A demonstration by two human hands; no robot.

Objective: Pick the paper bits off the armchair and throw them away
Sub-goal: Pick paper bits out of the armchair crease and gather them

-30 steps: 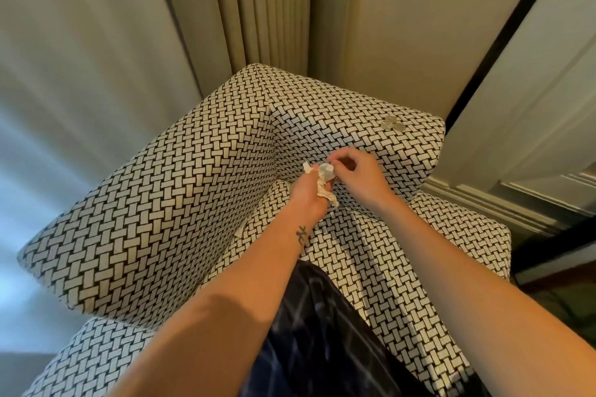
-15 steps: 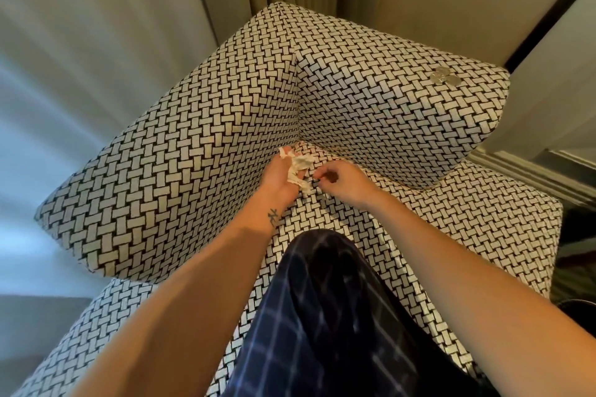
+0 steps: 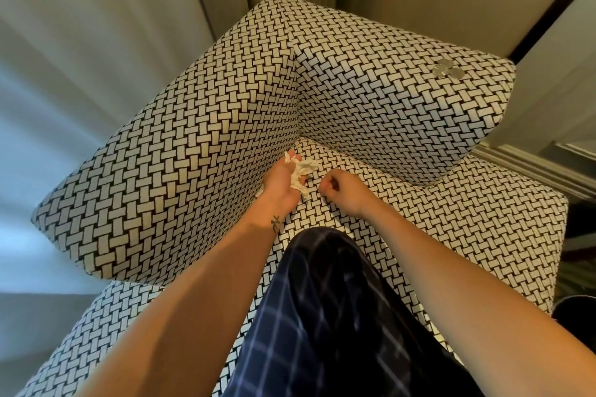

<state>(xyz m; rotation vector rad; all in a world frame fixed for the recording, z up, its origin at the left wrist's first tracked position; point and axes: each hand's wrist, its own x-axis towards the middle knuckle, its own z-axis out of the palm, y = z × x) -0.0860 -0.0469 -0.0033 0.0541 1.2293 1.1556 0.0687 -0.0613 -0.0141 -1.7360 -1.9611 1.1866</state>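
1. Head view: left hand (image 3: 282, 185) grips a wad of crumpled paper bits (image 3: 303, 171) in the armchair (image 3: 193, 154) seat's inner corner, where its two upright padded sides meet.
2. Just beside it, right hand (image 3: 346, 191) sits low on the armchair seat, fingers curled in; cannot tell if they pinch anything.
3. Dark checked knee (image 3: 322, 300) rests on the armchair seat.
4. Small silvery round pieces (image 3: 448, 69) lie atop the armchair's far side.

Armchair (image 3: 193, 145): matt woven-pattern cloth. Paper bits (image 3: 301, 172): crumpled white paper. Coins (image 3: 448, 69): shiny metal.
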